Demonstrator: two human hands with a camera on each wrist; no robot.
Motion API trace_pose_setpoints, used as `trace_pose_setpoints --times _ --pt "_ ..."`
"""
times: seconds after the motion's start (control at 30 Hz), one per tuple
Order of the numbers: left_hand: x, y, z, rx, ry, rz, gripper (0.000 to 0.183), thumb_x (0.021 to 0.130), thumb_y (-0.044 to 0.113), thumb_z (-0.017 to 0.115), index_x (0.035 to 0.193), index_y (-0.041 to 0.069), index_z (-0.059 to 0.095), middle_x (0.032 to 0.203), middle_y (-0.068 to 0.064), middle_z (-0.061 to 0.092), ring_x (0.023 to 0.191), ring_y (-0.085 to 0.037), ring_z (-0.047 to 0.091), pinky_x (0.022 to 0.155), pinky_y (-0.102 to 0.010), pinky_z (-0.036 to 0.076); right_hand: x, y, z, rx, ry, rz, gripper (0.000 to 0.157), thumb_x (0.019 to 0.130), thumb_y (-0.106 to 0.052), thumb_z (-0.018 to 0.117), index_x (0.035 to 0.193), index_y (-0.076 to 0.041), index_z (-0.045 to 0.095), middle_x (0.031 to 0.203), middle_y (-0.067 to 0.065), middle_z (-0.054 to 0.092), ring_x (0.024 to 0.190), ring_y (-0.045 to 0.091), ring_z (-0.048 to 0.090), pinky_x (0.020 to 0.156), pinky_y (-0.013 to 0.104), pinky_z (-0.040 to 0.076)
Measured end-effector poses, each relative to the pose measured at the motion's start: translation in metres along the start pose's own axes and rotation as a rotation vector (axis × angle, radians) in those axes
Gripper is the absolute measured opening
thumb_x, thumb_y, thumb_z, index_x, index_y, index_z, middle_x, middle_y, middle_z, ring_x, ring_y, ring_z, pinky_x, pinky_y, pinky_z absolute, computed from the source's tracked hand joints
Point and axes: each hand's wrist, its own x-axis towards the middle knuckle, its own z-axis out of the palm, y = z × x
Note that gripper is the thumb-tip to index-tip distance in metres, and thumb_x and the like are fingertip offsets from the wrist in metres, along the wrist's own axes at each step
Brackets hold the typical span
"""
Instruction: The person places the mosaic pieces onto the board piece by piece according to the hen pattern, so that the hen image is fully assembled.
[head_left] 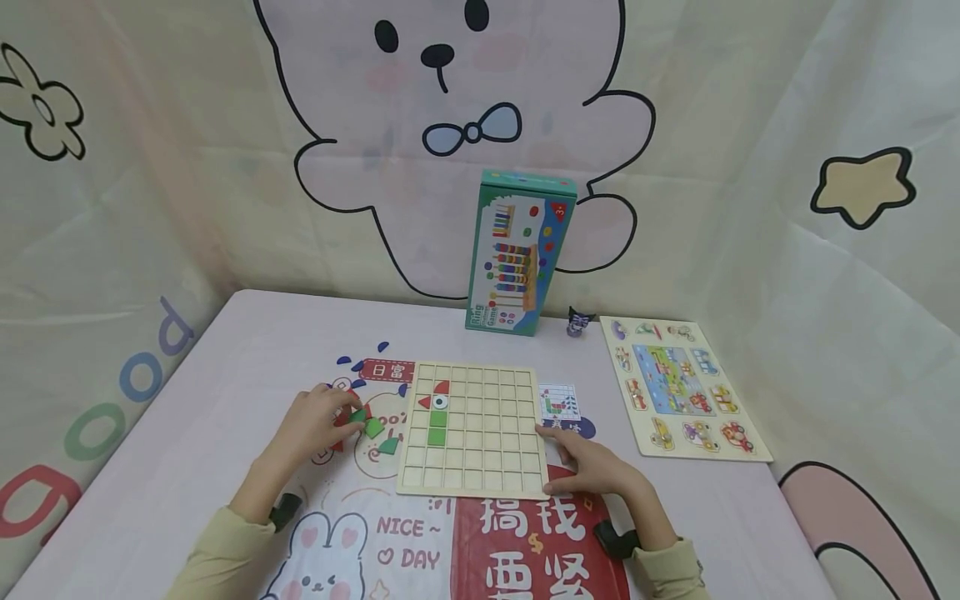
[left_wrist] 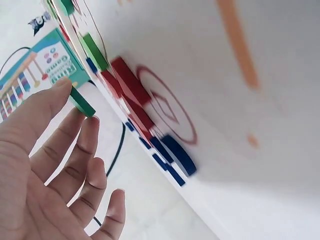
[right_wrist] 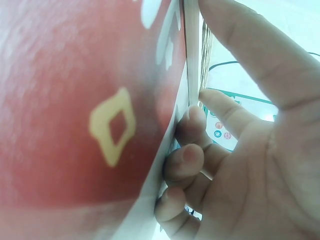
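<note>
Pinching a green piece (left_wrist: 83, 103) between thumb and fingertips, the left hand (head_left: 318, 421) hangs just left of the board (head_left: 487, 450); its ring and little fingers are loosely bent and hold nothing. The right hand (head_left: 592, 462) touches the board's right side, thumb near the close corner and index finger farther up the edge, the two set wide apart; its other fingers bend beneath the palm.

The board lies flat on the mat (head_left: 408, 537), its grid mostly bare. Toward its upper left sit a red piece (head_left: 442, 387), a red triangle (head_left: 425, 402), an eye tile (head_left: 440, 402) and, in a column below, an upper green square (head_left: 437, 419) and a lower green square (head_left: 437, 437). Between the left hand and the board lie a loose green square (head_left: 374, 427) and a green quarter (head_left: 388, 446). Red blocks (left_wrist: 130, 80) lie near that hand, and blue pieces (head_left: 343, 360) are scattered beyond it.

Right of the board rests a card (head_left: 559, 402); farther right, a puzzle (head_left: 686, 387). At the back of the table (head_left: 300, 321) stand a box (head_left: 521, 254) and a figurine (head_left: 579, 322).
</note>
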Motion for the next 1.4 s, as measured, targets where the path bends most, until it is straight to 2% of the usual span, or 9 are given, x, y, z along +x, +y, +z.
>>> trace_pose_setpoints --times 0.2,0.43,0.7,0.93,1.17,1.4 --pt "0.0 0.01 0.005 -0.024 0.01 0.033 0.026 0.071 0.032 0.079 0.091 0.017 0.07 0.074 0.006 0.061 0.078 -0.015 0.047 0.075 -0.041 0.037 0.0 0.0 0.0 0.001 -0.001 -0.007 0.087 0.069 -0.044 0.077 0.142 -0.019 0.036 0.116 0.006 0.051 0.096 0.02 0.046 0.079 0.041 0.044" --pt "0.004 0.023 0.011 0.003 0.002 0.058 0.026 0.07 0.035 0.079 0.088 0.017 0.071 0.075 0.006 0.062 0.078 -0.015 0.047 0.079 -0.043 0.038 -0.001 0.0 0.0 -0.002 0.005 0.001 0.087 0.069 -0.046 0.076 0.142 -0.02 0.036 0.128 0.009 0.049 0.103 0.021 0.048 0.084 0.043 0.044" --pt "0.01 0.037 0.016 0.004 -0.03 0.097 0.027 0.071 0.036 0.078 0.089 0.018 0.072 0.071 0.009 0.061 0.074 -0.012 0.043 0.077 -0.038 0.037 -0.001 0.0 0.0 -0.008 0.004 0.008 0.087 0.069 -0.046 0.077 0.142 -0.02 0.037 0.112 0.003 0.052 0.096 0.019 0.046 0.079 0.039 0.043" --pt "0.015 0.047 0.023 0.024 -0.056 0.124 0.03 0.069 0.039 0.079 0.09 0.019 0.073 0.068 0.012 0.058 0.074 -0.011 0.042 0.075 -0.036 0.035 0.0 0.0 0.0 -0.001 0.007 0.0 0.087 0.069 -0.045 0.077 0.142 -0.019 0.037 0.12 0.007 0.052 0.099 0.02 0.047 0.082 0.042 0.044" --pt "0.017 0.058 0.032 0.001 -0.088 0.155 0.026 0.071 0.038 0.078 0.09 0.021 0.073 0.067 0.013 0.057 0.075 -0.01 0.042 0.08 -0.039 0.036 0.0 0.0 0.0 -0.004 0.003 0.001 0.087 0.069 -0.044 0.077 0.142 -0.019 0.037 0.11 0.004 0.053 0.095 0.02 0.046 0.078 0.04 0.043" --pt "0.017 0.066 0.038 0.012 -0.103 0.184 0.025 0.071 0.039 0.077 0.089 0.022 0.072 0.068 0.015 0.056 0.075 -0.009 0.04 0.085 -0.04 0.035 0.0 0.001 0.001 0.001 0.007 0.006 0.087 0.068 -0.044 0.078 0.142 -0.02 0.037 0.113 0.005 0.053 0.097 0.02 0.047 0.08 0.041 0.045"
